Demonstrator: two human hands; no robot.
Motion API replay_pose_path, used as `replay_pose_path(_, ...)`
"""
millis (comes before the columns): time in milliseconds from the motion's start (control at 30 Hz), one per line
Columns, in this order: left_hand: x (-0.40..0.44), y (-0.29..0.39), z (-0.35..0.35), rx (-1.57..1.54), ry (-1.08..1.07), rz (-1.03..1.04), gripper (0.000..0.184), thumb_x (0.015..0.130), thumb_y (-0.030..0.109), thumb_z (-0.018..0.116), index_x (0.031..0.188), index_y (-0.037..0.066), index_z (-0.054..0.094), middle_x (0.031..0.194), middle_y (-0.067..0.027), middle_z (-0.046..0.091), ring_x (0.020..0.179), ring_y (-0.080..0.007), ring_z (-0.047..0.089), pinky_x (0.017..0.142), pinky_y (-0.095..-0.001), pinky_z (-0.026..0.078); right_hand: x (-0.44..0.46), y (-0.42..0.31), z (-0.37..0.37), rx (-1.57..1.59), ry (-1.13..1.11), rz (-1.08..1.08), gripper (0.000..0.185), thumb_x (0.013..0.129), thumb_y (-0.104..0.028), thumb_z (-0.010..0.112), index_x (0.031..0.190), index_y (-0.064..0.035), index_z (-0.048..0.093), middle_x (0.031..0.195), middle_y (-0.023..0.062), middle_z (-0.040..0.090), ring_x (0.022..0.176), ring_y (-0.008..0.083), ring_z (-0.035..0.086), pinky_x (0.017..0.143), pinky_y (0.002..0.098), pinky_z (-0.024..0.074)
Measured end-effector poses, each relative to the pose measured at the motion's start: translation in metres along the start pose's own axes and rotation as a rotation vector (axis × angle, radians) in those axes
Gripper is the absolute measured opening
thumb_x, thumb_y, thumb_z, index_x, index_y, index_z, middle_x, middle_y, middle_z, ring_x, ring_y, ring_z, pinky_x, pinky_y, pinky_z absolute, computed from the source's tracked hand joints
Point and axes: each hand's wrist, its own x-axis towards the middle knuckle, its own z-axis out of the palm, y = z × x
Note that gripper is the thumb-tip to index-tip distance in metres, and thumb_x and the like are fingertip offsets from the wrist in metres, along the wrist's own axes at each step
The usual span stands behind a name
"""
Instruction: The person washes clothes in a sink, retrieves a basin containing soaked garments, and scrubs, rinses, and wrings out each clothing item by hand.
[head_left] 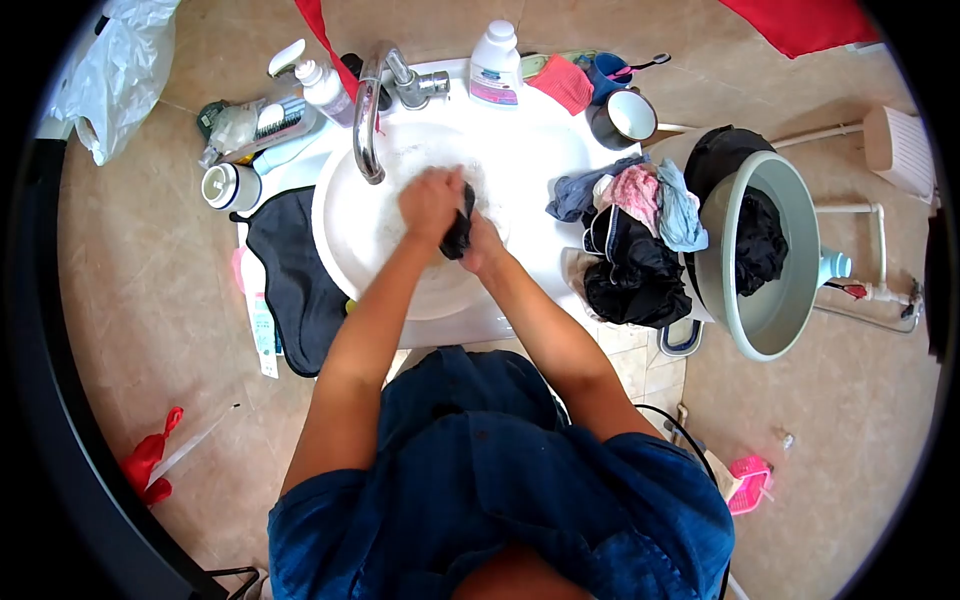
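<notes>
Over the soapy water in the white sink basin (345, 250), both hands hold a small black cloth (458, 235). My left hand (432, 205) is closed at the upper end of the cloth, below and right of the faucet (368, 130). My right hand (483, 245) grips the cloth from its right side, a little lower. The hands are close together, and the fingers are partly hidden by the cloth and each other. Suds float around them.
Left of the basin lies a black cloth mat (295, 270). A pump bottle (325, 92), a white bottle (495, 65) and a mug (625, 118) stand behind. On the right are piled clothes (640, 270) and a grey-green tub (735, 300) holding black cloth.
</notes>
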Motion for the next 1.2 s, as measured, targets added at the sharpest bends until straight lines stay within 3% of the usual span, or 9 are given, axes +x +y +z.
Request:
replay_pose_path(133,0.011,-0.049,0.0,0.098,-0.046,0.004,0.029,0.088,0.034,0.061,0.101,0.009,0.062,0.112,-0.0165,0.059,0.1,-0.0337,0.057,0.076,-0.047,0.047,-0.026,-0.023,0.014,-0.361,0.145,-0.112,0.033,0.092,-0.03,0.053,0.118,-0.0087,0.055,0.108,0.0084,0.061,0.101,0.019,0.056,0.087,0.0353,0.0443)
replay_pose_path(167,0.005,-0.052,0.003,0.193,-0.1,-0.054,0.047,0.087,0.04,0.061,0.124,0.012,0.054,0.134,-0.0203,0.045,0.123,-0.0401,0.041,0.089,-0.0556,0.041,-0.026,-0.027,0.009,-0.477,0.191,-0.121,0.033,0.092,-0.029,0.053,0.118,-0.0082,0.055,0.11,0.0085,0.06,0.103,0.0197,0.055,0.088,0.0349,0.0429)
replay_pose_path(333,-0.048,-0.019,0.02,0.103,-0.524,-0.104,0.062,0.083,0.041,0.066,0.136,0.014,0.046,0.153,-0.0177,0.017,0.133,-0.0485,0.026,0.098,-0.0607,0.036,0.023,0.009,-0.044,-0.349,0.229,-0.151,0.046,0.097,-0.047,0.044,0.128,-0.0123,0.047,0.119,0.0074,0.051,0.108,0.0231,0.05,0.096,0.0406,0.0415)
replay_pose_path(367,-0.053,-0.023,0.035,0.043,-0.534,-0.113,0.058,0.083,0.034,0.067,0.134,0.014,0.048,0.148,-0.018,0.027,0.127,-0.0452,0.036,0.095,-0.0565,0.04,0.039,0.018,-0.054,-0.272,0.184,0.001,0.074,0.093,-0.064,0.033,0.146,-0.013,0.032,0.147,0.0131,0.037,0.132,0.0284,0.038,0.109,0.0423,0.0286)
replay_pose_path(500,-0.06,-0.035,0.065,-0.646,-0.424,-0.176,0.039,0.081,0.015,0.066,0.119,0.011,0.059,0.117,-0.0157,0.058,0.098,-0.0351,0.06,0.082,-0.0446,0.049,0.013,-0.001,-0.029,0.093,0.079,0.18,0.07,0.093,-0.066,0.031,0.135,-0.013,0.046,0.134,0.0112,0.052,0.124,0.028,0.048,0.103,0.0478,0.0375)
replay_pose_path(600,-0.057,0.03,-0.019,-0.425,-0.346,0.041,0.021,0.082,0.016,0.065,0.101,0.008,0.063,0.094,-0.0124,0.063,0.08,-0.0346,0.063,0.072,-0.0431,0.05,0.018,-0.001,-0.052,0.131,-0.268,0.081,0.06,0.094,-0.062,0.034,0.123,-0.0136,0.053,0.12,0.0097,0.058,0.112,0.0271,0.054,0.094,0.0449,0.0446)
replay_pose_path(767,-0.057,0.072,-0.06,-0.195,-0.032,0.192,0.022,0.076,0.029,0.072,0.075,0.012,0.058,0.077,-0.0042,0.062,0.067,-0.0278,0.061,0.055,-0.0384,0.048,-0.01,-0.016,-0.002,0.001,-0.098,0.048,0.047,0.096,-0.053,0.039,0.113,-0.0127,0.055,0.107,0.0081,0.059,0.097,0.0232,0.056,0.082,0.0399,0.0473)
replay_pose_path(1000,-0.029,0.095,-0.082,-0.361,0.185,-0.006,0.028,0.085,0.03,0.067,0.072,0.006,0.065,0.066,-0.0145,0.062,0.05,-0.0346,0.056,0.049,-0.0389,0.045,-0.071,-0.064,0.047,-0.185,-0.071,-0.004,0.031,0.098,-0.04,0.045,0.1,-0.0113,0.058,0.089,0.0059,0.061,0.077,0.0178,0.059,0.066,0.033,0.0511)
replay_pose_path(1200,-0.025,0.157,-0.113,-0.837,0.025,-0.37,0.04,0.094,0.032,0.058,0.073,-0.002,0.06,0.056,-0.0067,0.051,0.056,-0.0121,0.041,0.054,-0.0296,0.039,-0.146,-0.123,0.045,-0.354,-0.012,-0.304,0.034,0.097,-0.037,0.049,0.094,-0.0059,0.061,0.079,0.0029,0.06,0.068,0.0121,0.055,0.061,0.029,0.0456)
